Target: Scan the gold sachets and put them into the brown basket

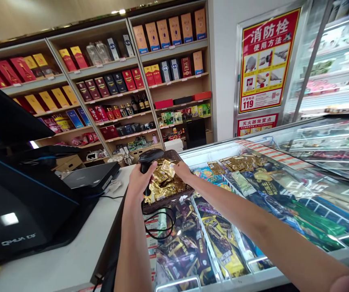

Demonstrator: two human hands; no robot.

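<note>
My left hand (140, 180) is wrapped round the handle of a black barcode scanner (151, 155), its head pointing over a brown woven basket (174, 155). Small gold packets (162, 187) fill the basket. At the basket's right side, my right hand (182, 170) pinches one gold packet (168, 167) and holds it up near the scanner head. The scanner's black cable (173, 227) hangs in loops below the basket, over the freezer's glass.
A black checkout terminal (25, 202) and a laptop (92, 176) stand on the white counter (67, 247) at left. The glass-topped freezer (284, 259) holds wrapped ice creams in wire baskets. Shelves of boxed goods (113, 85) line the back wall.
</note>
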